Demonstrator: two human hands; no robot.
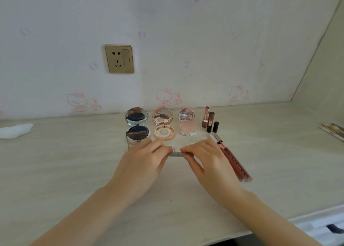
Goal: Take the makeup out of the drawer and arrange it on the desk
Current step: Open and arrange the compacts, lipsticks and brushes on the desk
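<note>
Both hands meet over the middle of the desk [74,171], holding one small grey-brown tube [178,154] level between them; left hand [143,163] has its fingers curled round the tube's left end; right hand [208,162] pinches the right end between thumb and fingers; a seam shows midway along the tube, between the two grips; whether the tube touches the desk cannot be told.

Behind the hands, a row of three open compacts, lids upright with mirrors facing forward: black compact [137,124] on the left, a small dark rectangular piece lying across its base; rose-gold compact [163,126] in the middle; pink compact [187,123] on the right.

Right of the row, two uncapped lipsticks [207,118] standing upright, their caps standing close beside them.

Just beside the right hand, two long dark-red tubes [235,163] lying side by side, touching, angled toward the near right; their pale ends point at the lipsticks.

Far left on the desk, a crumpled white tissue [14,131]; far right edge, a flat printed item, partly cut off.

On the wall, a gold socket plate [119,59]; wallpaper with pink cartoon cats.

Lower right, beyond the desk's front edge, part of a pale drawer [322,227]; contents too blurred to tell.
</note>
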